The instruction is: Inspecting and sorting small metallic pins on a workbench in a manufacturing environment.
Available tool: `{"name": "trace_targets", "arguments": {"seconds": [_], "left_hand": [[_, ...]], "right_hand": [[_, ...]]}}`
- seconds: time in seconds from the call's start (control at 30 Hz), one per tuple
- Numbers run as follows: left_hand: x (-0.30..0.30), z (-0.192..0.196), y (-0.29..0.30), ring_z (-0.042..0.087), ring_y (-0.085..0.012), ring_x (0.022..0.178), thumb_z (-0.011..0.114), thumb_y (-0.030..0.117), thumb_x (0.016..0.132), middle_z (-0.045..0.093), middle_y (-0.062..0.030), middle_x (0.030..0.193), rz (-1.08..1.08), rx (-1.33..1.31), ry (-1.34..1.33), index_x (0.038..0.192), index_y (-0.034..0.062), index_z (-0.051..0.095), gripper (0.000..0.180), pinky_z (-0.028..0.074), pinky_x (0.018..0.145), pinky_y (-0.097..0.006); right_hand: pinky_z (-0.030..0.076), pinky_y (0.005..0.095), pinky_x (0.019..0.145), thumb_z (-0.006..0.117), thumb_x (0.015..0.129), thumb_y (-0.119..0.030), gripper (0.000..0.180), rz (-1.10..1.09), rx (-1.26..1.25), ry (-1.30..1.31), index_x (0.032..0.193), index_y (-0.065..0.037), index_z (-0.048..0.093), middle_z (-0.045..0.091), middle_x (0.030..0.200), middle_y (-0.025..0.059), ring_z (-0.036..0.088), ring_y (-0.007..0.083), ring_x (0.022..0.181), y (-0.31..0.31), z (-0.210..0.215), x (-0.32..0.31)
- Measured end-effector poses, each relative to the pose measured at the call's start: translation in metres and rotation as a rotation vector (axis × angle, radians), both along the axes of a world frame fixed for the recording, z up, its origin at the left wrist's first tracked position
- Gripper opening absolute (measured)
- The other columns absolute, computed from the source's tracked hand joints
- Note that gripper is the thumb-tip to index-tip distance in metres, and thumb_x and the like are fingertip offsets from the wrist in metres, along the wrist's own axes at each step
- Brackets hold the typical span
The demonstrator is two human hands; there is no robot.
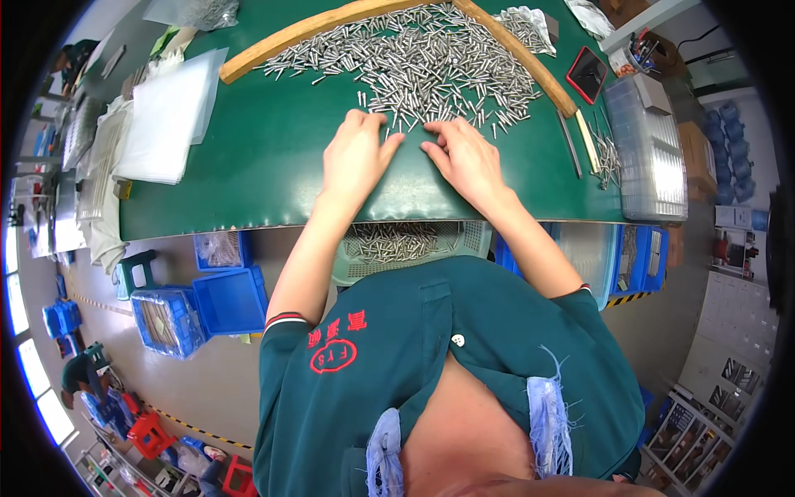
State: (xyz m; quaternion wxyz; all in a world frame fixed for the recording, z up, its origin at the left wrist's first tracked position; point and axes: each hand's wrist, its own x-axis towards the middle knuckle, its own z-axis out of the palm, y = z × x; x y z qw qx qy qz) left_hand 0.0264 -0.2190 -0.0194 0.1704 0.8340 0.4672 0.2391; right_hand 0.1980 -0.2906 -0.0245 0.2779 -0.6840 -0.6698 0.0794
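Observation:
A large heap of small silvery metal pins (439, 70) spreads over the green tabletop (273, 157), thinning out toward me. At its near edge rests my left hand (354, 156), fingers bent, thumb held apart and pointing inward. Opposite it, my right hand (468, 161) has curled fingers, with a gap between index finger and thumb. A few loose pins lie between the hands, close to the fingertips. Neither hand visibly holds anything, though the undersides of the fingers are hidden. Below the table edge, a pale green plastic basket (474, 240) contains more pins.
Wooden strips (310, 31) border the heap at the back and right. Clear plastic sheets (166, 124) lie left. On the right are a red-edged phone (586, 74), thin metal rods (607, 161) and clear plastic boxes (650, 149). Blue bins (230, 302) stand on the floor.

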Motion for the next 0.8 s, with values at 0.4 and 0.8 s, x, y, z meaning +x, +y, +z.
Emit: {"name": "trace_targets", "arguments": {"seconds": [0.4,0.8], "left_hand": [[-0.006,0.000,-0.014,0.056,-0.0270,0.092,0.071,0.016,0.078,0.056,-0.0085,0.097,-0.337,-0.070,-0.025,0.100,0.0097,0.065,0.024,0.047,0.081,-0.036],[-0.028,0.008,-0.027,0.055,-0.0262,0.095,0.066,0.006,0.080,0.055,-0.0087,0.101,-0.371,-0.076,-0.084,0.104,0.0101,0.065,0.025,0.046,0.084,-0.036]], "right_hand": [[0.051,0.0360,0.070,0.066,0.082,-0.017,0.014,0.178,-0.102,0.170,0.096,-0.013,0.065,0.059,0.092,0.0037,0.062,0.0229,0.085,-0.014,0.005,0.010],[0.050,0.0346,0.074,0.063,0.083,-0.011,0.009,0.293,-0.092,0.082,0.091,-0.012,0.065,0.058,0.093,0.0024,0.060,0.0216,0.090,-0.024,0.010,0.004]]}}
